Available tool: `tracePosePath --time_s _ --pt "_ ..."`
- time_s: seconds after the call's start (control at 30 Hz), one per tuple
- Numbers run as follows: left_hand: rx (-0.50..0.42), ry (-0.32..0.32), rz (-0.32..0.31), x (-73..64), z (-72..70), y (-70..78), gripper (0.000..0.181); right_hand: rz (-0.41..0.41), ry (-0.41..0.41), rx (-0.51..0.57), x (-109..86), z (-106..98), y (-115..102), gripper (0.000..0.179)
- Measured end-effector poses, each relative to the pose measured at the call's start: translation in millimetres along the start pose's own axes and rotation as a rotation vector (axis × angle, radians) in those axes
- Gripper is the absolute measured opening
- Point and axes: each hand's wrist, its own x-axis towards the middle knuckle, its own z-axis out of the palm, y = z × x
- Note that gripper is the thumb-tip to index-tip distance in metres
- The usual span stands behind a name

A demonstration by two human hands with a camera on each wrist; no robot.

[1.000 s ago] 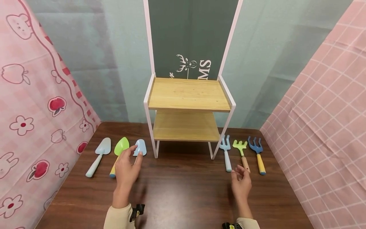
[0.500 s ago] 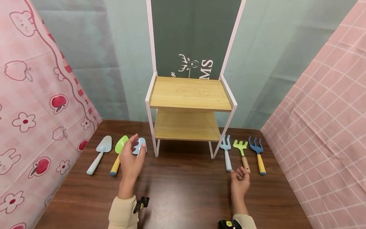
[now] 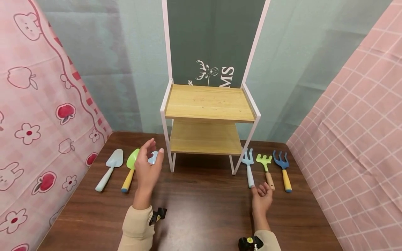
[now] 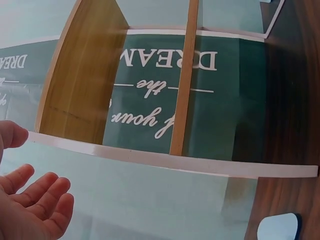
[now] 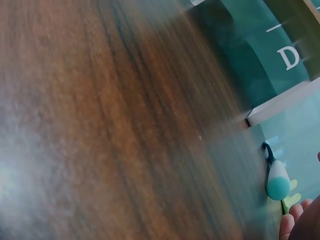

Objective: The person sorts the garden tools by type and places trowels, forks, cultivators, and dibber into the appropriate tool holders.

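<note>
My left hand (image 3: 149,172) is raised over the table, thumb and fingers apart, with nothing in its grasp. It partly covers a light blue trowel (image 3: 153,158). Left of it lie a green trowel with a yellow handle (image 3: 128,179) and a pale blue-grey trowel (image 3: 114,158). In the left wrist view its loosely bent fingers (image 4: 50,200) are near the shelf's white frame. My right hand (image 3: 262,203), loosely bent and holding nothing, is near the handle ends of a light blue hand fork (image 3: 250,176) and a green hand rake (image 3: 264,159). Beyond is a dark blue hand rake (image 3: 286,179).
A two-tier wooden shelf (image 3: 208,103) with a white frame stands at the back middle of the brown table (image 3: 201,205). A pink patterned cloth (image 3: 47,129) hangs at the left, a pink checked cloth (image 3: 355,122) at the right. Green-grey cloth hangs behind.
My left hand has moved right and forward, uncovering the green trowel's handle and covering more of the light blue one. My right hand has shifted slightly left. The tools lie as before.
</note>
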Motion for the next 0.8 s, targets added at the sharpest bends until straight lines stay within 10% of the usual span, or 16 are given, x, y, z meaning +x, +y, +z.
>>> tracePosePath --time_s 0.47,0.8 --pt "-0.102 -0.009 -0.036 16.4 6.1 43.1 0.036 0.005 -0.101 -0.183 7.4 3.2 10.2 0.069" --pt "-0.168 0.033 -0.020 31.6 22.5 30.5 0.033 0.026 -0.197 -0.340 15.0 3.6 15.1 0.075"
